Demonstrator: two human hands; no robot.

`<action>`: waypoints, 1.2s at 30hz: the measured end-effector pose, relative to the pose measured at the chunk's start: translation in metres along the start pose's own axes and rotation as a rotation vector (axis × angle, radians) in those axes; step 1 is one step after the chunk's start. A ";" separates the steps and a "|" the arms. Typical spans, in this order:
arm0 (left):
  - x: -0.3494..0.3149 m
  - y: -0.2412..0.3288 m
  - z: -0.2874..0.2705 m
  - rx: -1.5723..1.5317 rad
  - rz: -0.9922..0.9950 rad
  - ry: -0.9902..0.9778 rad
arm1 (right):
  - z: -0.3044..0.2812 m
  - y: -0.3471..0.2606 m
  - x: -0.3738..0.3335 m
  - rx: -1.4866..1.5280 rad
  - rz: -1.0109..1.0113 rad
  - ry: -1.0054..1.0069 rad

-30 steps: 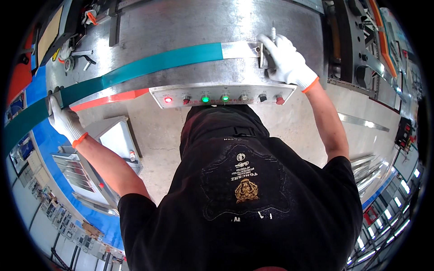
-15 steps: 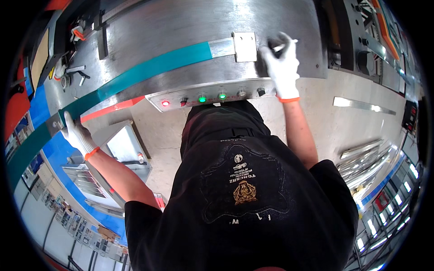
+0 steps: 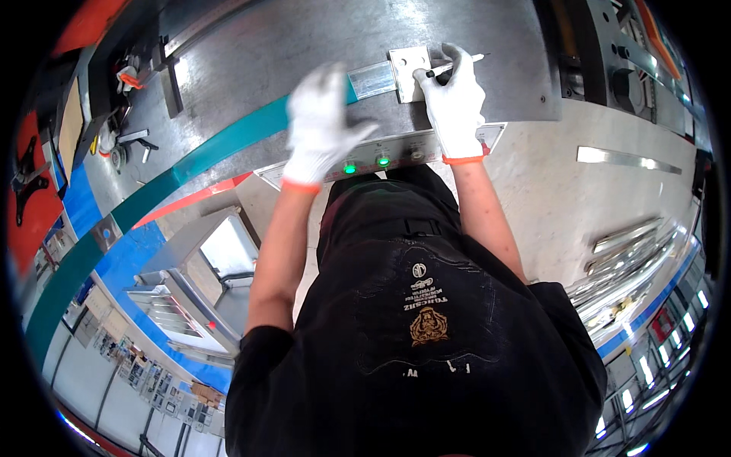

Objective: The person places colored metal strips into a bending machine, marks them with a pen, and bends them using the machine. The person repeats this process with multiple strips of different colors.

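A long metal strip point(image 3: 221, 137) covered in teal film runs across the machine table, its bare end point(image 3: 373, 80) meeting a small bright metal plate point(image 3: 411, 62) with holes. My left hand point(image 3: 320, 126), white-gloved and smeared by motion, hovers over the strip near that bare end, thumb apart from the fingers and nothing visible in it. At the plate's right edge, my gloved right hand point(image 3: 457, 103) pinches a slim white marker point(image 3: 463, 64) with a dark end. Its fingertips reach the plate's edge; whether they press on it, I cannot tell.
A control panel point(image 3: 400, 154) with lit green buttons lines the table's front edge. Tools, including a tape measure point(image 3: 118, 158), lie at the table's left. A loose metal strip point(image 3: 628, 160) and stacked bright strips point(image 3: 620, 266) are on the floor to the right. A grey cabinet point(image 3: 198, 259) stands left.
My left hand has let go of the strip's left part and swung right toward the bare end. My right hand has moved left to the plate, still with the marker.
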State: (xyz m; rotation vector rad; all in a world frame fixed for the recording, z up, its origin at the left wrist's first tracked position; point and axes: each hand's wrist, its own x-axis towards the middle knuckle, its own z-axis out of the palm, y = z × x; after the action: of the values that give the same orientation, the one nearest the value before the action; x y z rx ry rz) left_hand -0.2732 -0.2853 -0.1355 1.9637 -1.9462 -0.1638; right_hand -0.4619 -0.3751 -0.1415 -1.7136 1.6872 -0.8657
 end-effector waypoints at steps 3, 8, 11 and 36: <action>0.045 0.007 0.032 -0.073 0.198 0.030 | -0.002 0.001 0.002 0.009 0.028 0.000; 0.060 0.008 0.034 -0.099 0.276 -0.092 | -0.003 0.005 0.004 0.008 0.076 -0.022; 0.063 0.011 0.036 -0.085 0.282 -0.062 | -0.003 0.007 0.004 0.049 0.038 -0.014; 0.065 0.012 0.038 -0.098 0.300 -0.052 | 0.000 0.015 0.001 0.063 0.018 0.016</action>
State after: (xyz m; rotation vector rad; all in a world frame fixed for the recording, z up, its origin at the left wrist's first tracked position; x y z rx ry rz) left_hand -0.2944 -0.3557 -0.1551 1.5983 -2.1940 -0.2273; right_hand -0.4718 -0.3770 -0.1531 -1.6514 1.6654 -0.9176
